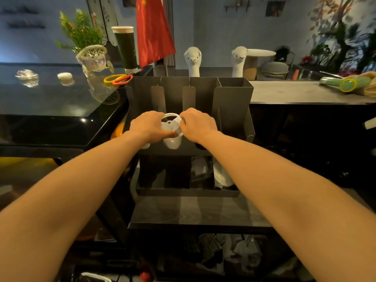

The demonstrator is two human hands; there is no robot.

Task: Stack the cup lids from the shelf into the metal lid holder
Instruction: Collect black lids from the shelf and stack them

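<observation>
A grey metal lid holder (pixel 234 98) with upright slotted compartments stands on a dark shelf in the middle. My left hand (pixel 148 127) and my right hand (pixel 198 125) both grip a white plastic cup lid (pixel 169 124), tilted on edge over the middle compartment. Below it, the rounded white edge of more lids (pixel 173 143) shows through the holder's front slot. A sliver of white also shows in the left slot, mostly hidden by my left wrist.
A glossy black counter (pixel 50 102) lies to the left with a flower basket (pixel 92 55), a tall dark drink (pixel 125 47) and coloured rings (pixel 118 79). A red flag (pixel 152 31) and two white alpaca figures (pixel 193 60) stand behind. A grey counter (pixel 295 92) runs to the right.
</observation>
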